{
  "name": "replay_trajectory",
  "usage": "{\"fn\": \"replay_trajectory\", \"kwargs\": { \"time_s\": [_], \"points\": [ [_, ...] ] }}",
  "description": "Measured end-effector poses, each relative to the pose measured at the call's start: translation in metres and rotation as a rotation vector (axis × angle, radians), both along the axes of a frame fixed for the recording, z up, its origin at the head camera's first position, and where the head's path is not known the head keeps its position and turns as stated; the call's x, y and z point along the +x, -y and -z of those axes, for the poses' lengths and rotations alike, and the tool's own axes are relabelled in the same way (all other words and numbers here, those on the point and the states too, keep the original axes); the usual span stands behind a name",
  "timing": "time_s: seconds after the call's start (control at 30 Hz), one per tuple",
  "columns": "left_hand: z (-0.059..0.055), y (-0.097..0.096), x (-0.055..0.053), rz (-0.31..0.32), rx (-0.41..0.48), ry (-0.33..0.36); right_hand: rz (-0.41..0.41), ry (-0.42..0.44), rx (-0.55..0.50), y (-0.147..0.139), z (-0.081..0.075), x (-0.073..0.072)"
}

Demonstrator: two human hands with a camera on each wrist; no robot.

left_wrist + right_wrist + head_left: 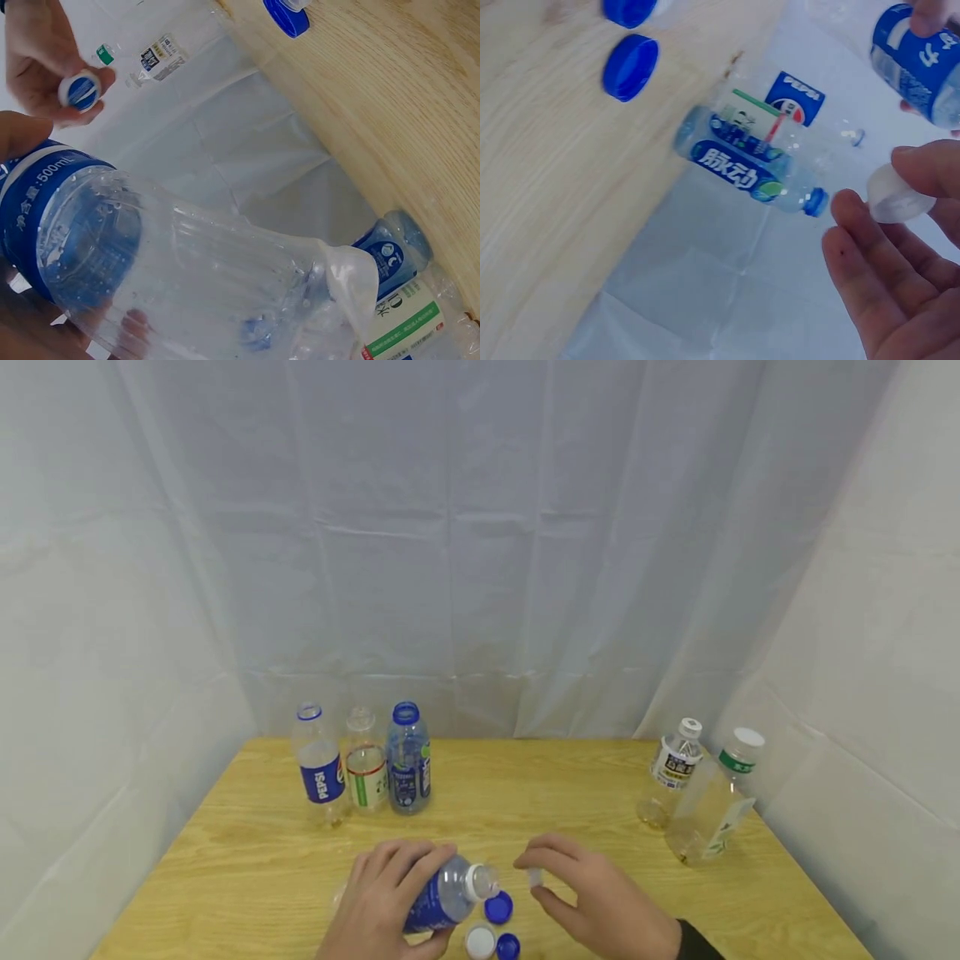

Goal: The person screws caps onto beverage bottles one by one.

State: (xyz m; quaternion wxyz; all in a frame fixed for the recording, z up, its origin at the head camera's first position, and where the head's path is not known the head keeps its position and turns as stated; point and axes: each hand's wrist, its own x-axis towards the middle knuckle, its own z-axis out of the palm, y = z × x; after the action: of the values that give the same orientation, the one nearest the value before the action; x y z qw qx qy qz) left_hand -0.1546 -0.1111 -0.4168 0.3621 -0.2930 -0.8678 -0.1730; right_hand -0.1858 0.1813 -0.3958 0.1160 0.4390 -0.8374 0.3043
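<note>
The table point(525, 785) is pale wood grain, smooth with a soft sheen. Above the table, the tilted bottle point(450, 893) is clear, thin, glossy plastic, speckled with what look like droplets, and its blue label point(30, 210) is smooth and printed. The raised white cap point(892, 199), also above the table, is smooth, dull plastic; the blue caps point(498, 907) at its near edge look shinier. The three bottles point(367, 777) on its left and the two bottles point(697, 810) on its right are transparent, glossy plastic. Behind it hangs a creased backdrop point(480, 593), faintly satiny, cloth or plastic unclear.
</note>
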Motion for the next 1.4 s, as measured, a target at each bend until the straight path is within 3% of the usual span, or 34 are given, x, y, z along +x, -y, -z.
{"fn": "replay_trajectory", "kwargs": {
  "time_s": [0.3,0.53,0.7,0.93,1.17,1.4],
  "points": [
    [0.003,-0.003,-0.002,-0.015,-0.030,0.012,-0.017,-0.197,-0.164,0.003,-0.019,0.015],
    [0.003,-0.005,-0.001,-0.018,-0.030,0.033,-0.106,-0.256,-0.268,0.006,-0.025,0.020],
    [0.004,-0.007,-0.001,-0.019,-0.031,0.042,-0.136,-0.270,-0.282,0.008,-0.027,0.022],
    [0.004,-0.009,-0.001,0.004,-0.029,0.045,-0.200,-0.374,-0.274,0.015,-0.027,0.019],
    [0.003,-0.011,0.000,0.032,-0.054,0.061,-0.254,-0.372,-0.272,0.022,-0.023,0.018],
    [0.002,-0.013,0.000,0.060,-0.044,0.064,-0.250,-0.377,-0.273,0.025,-0.022,0.017]
  ]
}}
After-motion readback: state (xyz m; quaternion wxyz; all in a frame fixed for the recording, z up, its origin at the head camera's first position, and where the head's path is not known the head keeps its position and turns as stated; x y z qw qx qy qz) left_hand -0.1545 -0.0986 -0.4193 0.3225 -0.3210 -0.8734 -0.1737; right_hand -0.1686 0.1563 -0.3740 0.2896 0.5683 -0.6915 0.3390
